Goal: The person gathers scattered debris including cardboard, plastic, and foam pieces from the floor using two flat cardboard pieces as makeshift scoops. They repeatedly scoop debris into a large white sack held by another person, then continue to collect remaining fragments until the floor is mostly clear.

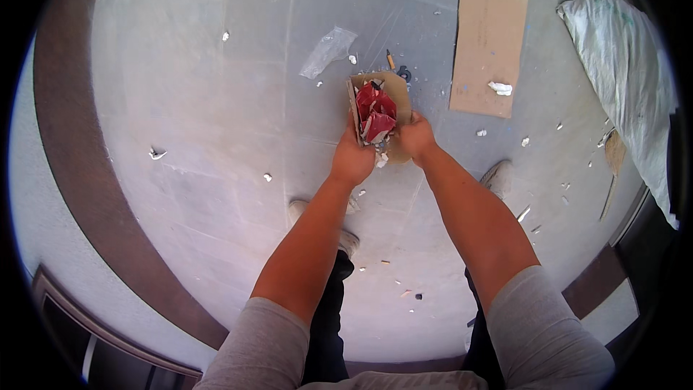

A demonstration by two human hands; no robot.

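Above dusty floor [216,173], left hand [352,159] and right hand [417,137] grip cardboard piece [390,94] between them.

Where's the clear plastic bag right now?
In the head view, the clear plastic bag lies on the floor, up and left of the cardboard piece both hands hold.

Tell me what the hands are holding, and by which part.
Both hands, left hand and right hand, hold a cardboard piece bearing red scraps, gripping its lower edge, one at each side.
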